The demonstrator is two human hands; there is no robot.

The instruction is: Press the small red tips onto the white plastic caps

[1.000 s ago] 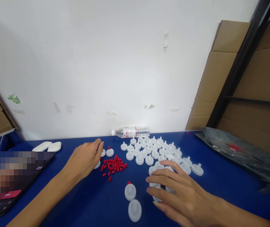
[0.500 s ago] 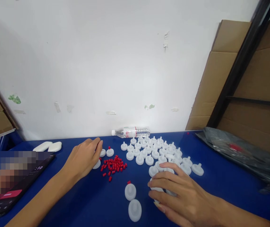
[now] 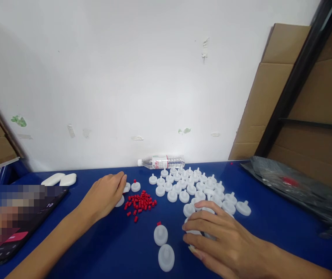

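Observation:
My left hand [image 3: 106, 195] is closed, fingers curled down at the far left of the small red caps [image 3: 141, 201]. A white round plastic piece [image 3: 119, 201] pokes out beside its fingertips; whether they grip it is hidden. Beyond it stands a similar white piece with a red cap on its spout [image 3: 136, 186]. My right hand [image 3: 215, 232] is spread, fingers apart, over several white spouted pieces [image 3: 189, 210] at the near end of their cluster. Left of it lie two white discs [image 3: 166, 257], one behind the other; a red cap [image 3: 159, 223] shows at the farther one.
A clear plastic bottle [image 3: 162, 162] lies along the white wall. A phone or tablet [image 3: 23, 228] and two white rounded objects [image 3: 67, 179] are at the left. Grey plastic bags [image 3: 288, 190] lie at the right, by cardboard [image 3: 270, 93] and a black post.
Almost nothing differs. The view has shifted slightly, and my left hand has moved very little beside the white pieces. My right hand stays spread over the cluster.

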